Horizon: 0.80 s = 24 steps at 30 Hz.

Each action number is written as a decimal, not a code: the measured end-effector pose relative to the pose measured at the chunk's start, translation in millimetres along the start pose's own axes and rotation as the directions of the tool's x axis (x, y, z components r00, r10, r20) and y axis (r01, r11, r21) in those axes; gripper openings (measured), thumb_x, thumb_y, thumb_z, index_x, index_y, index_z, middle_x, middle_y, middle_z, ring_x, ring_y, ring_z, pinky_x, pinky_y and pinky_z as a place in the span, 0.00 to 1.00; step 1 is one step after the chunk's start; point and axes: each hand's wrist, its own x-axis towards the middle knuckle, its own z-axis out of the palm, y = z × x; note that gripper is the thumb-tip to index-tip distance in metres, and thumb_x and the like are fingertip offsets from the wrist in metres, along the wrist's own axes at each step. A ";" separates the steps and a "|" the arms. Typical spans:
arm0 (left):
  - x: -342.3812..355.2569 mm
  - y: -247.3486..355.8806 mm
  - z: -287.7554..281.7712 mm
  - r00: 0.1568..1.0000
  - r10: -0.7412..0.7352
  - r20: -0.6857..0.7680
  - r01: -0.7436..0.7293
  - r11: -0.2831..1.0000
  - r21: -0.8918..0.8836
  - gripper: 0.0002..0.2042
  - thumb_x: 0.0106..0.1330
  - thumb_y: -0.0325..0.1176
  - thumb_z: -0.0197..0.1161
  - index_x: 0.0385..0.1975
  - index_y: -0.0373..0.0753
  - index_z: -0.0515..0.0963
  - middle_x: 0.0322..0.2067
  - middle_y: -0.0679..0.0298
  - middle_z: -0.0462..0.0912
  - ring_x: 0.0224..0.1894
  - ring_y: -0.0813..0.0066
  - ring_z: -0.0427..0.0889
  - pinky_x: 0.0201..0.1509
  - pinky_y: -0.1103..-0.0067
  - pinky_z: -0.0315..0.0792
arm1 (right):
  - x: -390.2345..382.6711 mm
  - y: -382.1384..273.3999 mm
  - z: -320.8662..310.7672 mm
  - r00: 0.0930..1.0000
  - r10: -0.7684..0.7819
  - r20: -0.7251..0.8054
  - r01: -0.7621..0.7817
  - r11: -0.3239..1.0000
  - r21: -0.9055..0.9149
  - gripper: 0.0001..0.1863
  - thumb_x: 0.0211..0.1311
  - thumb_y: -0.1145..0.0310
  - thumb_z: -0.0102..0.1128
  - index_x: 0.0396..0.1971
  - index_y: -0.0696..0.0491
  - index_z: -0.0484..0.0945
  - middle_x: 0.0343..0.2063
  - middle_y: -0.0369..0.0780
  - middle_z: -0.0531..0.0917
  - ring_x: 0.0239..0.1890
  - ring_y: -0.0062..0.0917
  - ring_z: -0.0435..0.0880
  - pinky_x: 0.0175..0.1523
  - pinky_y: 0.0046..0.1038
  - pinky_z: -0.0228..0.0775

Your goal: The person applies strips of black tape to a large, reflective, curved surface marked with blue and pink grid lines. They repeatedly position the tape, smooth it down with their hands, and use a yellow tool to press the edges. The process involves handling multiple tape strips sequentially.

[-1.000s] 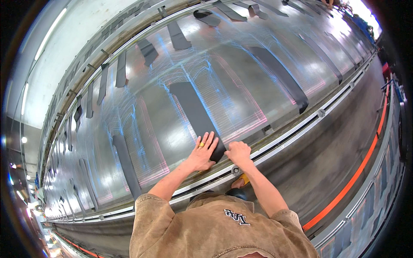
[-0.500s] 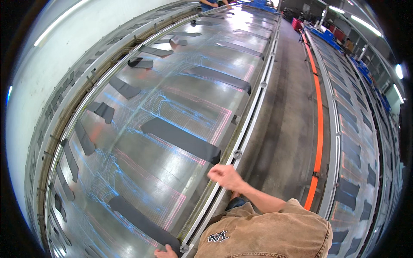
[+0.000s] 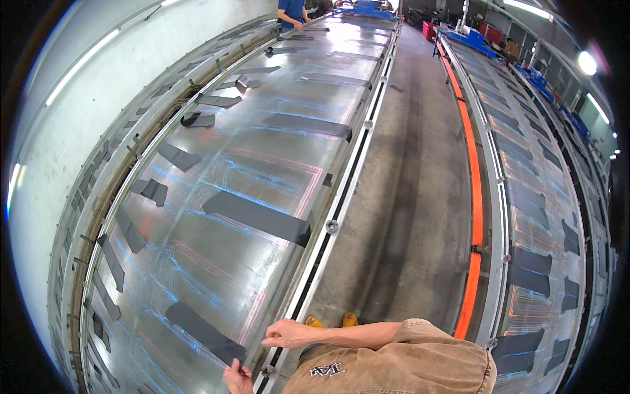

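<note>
My left hand [image 3: 237, 379] pinches the near end of a dark grey fabric strip [image 3: 205, 329] between thumb and fingers. The rest of that strip lies on the long shiny table [image 3: 216, 276], over blue and pink printed lines. Just right of the strip's end, my right hand [image 3: 289, 333] hovers by the table's metal rail [image 3: 310, 279]. Its fingers are bent and closed, and their undersides are hidden. Farther up the table lies another dark grey strip [image 3: 257, 217], its end near the rail, touched by neither hand.
Smaller dark pieces, such as a folded one [image 3: 151, 191], line the table's left side. A concrete aisle [image 3: 387, 217] separates this table from another with an orange strip [image 3: 474, 262] along it. Far off, a person in blue [image 3: 291, 12] stands at the table's left edge.
The view has shifted, showing more aisle and my shoes. My left fingers, earlier partly out of frame at the strip's end, now visibly pinch it. My right hand has come closer to the left.
</note>
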 end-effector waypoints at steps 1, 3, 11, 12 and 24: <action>6.2 7.0 -0.7 0.998 0.052 0.026 -0.050 0.996 -0.067 0.09 0.62 0.29 0.68 0.27 0.45 0.71 0.24 0.71 0.78 0.22 0.79 0.76 0.22 0.82 0.69 | 5.4 9.2 12.6 0.999 0.027 -0.017 -0.027 0.999 0.040 0.31 0.62 0.40 0.56 0.28 0.60 0.80 0.18 0.46 0.79 0.27 0.30 0.81 0.32 0.36 0.74; -11.3 17.2 8.4 0.988 0.152 -0.017 -0.153 0.983 -0.105 0.07 0.63 0.29 0.66 0.29 0.45 0.72 0.24 0.72 0.78 0.23 0.81 0.76 0.23 0.83 0.69 | 9.2 -10.4 19.4 0.939 0.248 0.240 -0.316 0.897 0.311 0.39 0.63 0.32 0.48 0.37 0.60 0.80 0.24 0.45 0.80 0.28 0.28 0.82 0.28 0.30 0.77; -34.5 15.4 46.2 0.955 0.281 0.094 -0.279 0.960 -0.038 0.04 0.64 0.26 0.62 0.36 0.42 0.74 0.30 0.69 0.81 0.28 0.79 0.80 0.26 0.79 0.74 | 37.6 -46.0 57.7 0.877 0.320 0.358 -0.471 0.721 0.509 0.32 0.62 0.41 0.59 0.37 0.62 0.75 0.24 0.44 0.79 0.17 0.25 0.78 0.16 0.23 0.73; -23.9 7.4 41.3 0.950 0.284 0.130 -0.279 0.959 -0.059 0.04 0.64 0.27 0.62 0.35 0.42 0.74 0.30 0.69 0.81 0.27 0.78 0.80 0.25 0.80 0.73 | 40.8 -51.2 59.7 0.856 0.362 0.369 -0.506 0.733 0.455 0.22 0.63 0.53 0.61 0.34 0.62 0.75 0.23 0.44 0.80 0.16 0.24 0.79 0.15 0.24 0.72; 30.7 42.8 2.5 0.931 -0.104 0.349 0.173 0.969 -0.174 0.14 0.71 0.34 0.58 0.51 0.33 0.73 0.47 0.56 0.81 0.50 0.60 0.81 0.55 0.59 0.77 | 59.7 -71.8 130.2 0.873 0.486 -0.047 -0.454 0.844 0.285 0.14 0.64 0.66 0.54 0.37 0.63 0.79 0.22 0.43 0.83 0.19 0.23 0.83 0.21 0.24 0.77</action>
